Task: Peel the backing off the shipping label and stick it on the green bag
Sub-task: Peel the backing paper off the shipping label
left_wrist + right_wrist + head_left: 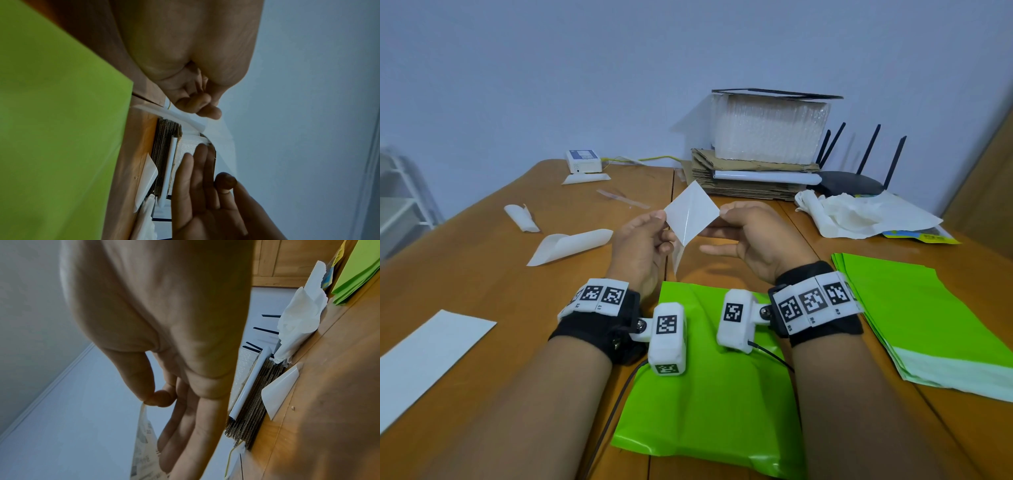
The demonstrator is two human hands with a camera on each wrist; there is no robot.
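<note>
Both hands hold the white shipping label (pixel 690 212) up in the air, turned like a diamond, above the far end of the green bag (pixel 709 377). My left hand (pixel 662 219) pinches its left corner. From there a strip of backing (pixel 678 255) hangs loose, and it shows as a curled white strip (pixel 170 115) in the left wrist view. My right hand (pixel 722 214) pinches the right corner between thumb and forefinger (pixel 153 400), the other fingers straight. The label's printed face (pixel 144 443) shows in the right wrist view. The green bag (pixel 51 129) lies flat on the table under my wrists.
A stack of green bags (pixel 914 308) lies at the right. Curled backing pieces (pixel 571 243) (pixel 522 217) and a white sheet (pixel 424 356) lie at the left. Cardboard with bubble wrap (pixel 756 171), a router (pixel 859 181) and crumpled paper (pixel 859 216) stand at the back.
</note>
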